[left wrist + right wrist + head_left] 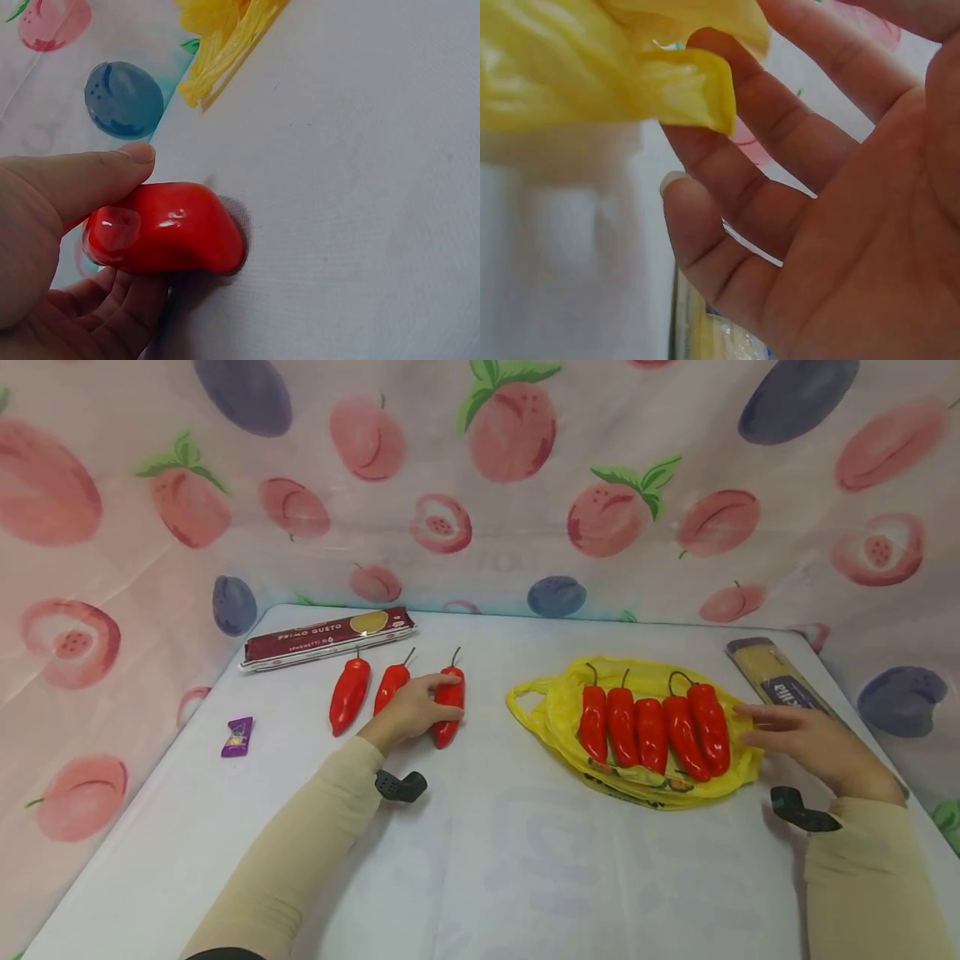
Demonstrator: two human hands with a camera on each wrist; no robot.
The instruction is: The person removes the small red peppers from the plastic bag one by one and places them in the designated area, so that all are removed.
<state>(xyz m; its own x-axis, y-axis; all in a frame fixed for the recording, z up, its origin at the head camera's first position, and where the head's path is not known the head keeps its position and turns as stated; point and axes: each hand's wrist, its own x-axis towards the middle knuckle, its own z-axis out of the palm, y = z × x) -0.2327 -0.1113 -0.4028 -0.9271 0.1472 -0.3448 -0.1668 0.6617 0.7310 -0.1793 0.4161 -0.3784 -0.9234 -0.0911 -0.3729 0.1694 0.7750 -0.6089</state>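
Note:
My left hand (408, 712) holds a red chili pepper (448, 695) between thumb and fingers. In the left wrist view, the thumb lies along the top of that pepper (176, 232) and the fingers go beneath it. Two more red peppers lie to its left; the outer one (350, 697) is fully visible, the nearer one (392, 683) partly covered by my hand. Beside the right edge of a yellow plastic bag (558, 714) is my right hand (817, 743), fingers loosely extended. Its fingertips meet the bag's edge (705, 86). Several red peppers (652, 735) lie in a row on the bag.
A dark red spaghetti packet (330, 639) lies at the back left. Behind my right hand is a second pasta packet (776, 672), partly hidden. A small purple wrapped candy (237, 737) sits at the left. Fruit-printed cloth (517, 518) rises behind the white table (480, 860).

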